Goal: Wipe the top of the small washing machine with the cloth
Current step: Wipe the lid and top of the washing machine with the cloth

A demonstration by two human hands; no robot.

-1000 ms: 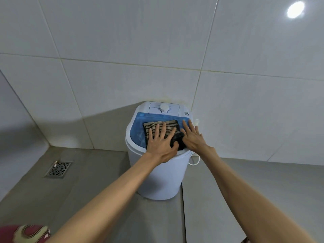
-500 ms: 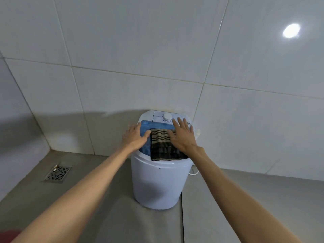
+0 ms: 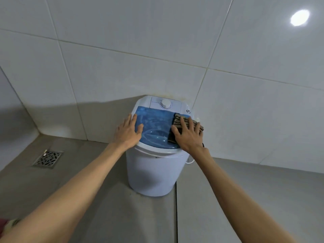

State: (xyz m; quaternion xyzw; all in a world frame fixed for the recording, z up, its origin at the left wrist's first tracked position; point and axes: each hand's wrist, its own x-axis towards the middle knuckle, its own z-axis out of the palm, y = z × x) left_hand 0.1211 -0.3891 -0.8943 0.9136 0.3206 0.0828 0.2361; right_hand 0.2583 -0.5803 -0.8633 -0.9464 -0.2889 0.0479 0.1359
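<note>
A small white washing machine [image 3: 150,172] stands on the floor against the tiled wall, with a blue see-through lid [image 3: 156,125] and a white dial [image 3: 166,103] at the back. A brown and tan striped cloth [image 3: 177,121] lies on the lid's right side. My right hand [image 3: 188,135] is flat on the cloth, fingers spread, pressing it down at the lid's right edge. My left hand [image 3: 128,133] rests flat on the machine's left rim, fingers apart, holding nothing.
A metal floor drain [image 3: 47,159] sits in the grey floor to the left. White tiled walls [image 3: 175,50] rise behind and to the left of the machine. A white cord [image 3: 190,161] loops at the machine's right side.
My right hand has slid the cloth from the lid's middle to its right edge. My left hand left the cloth and settled on the left rim. The view has come closer.
</note>
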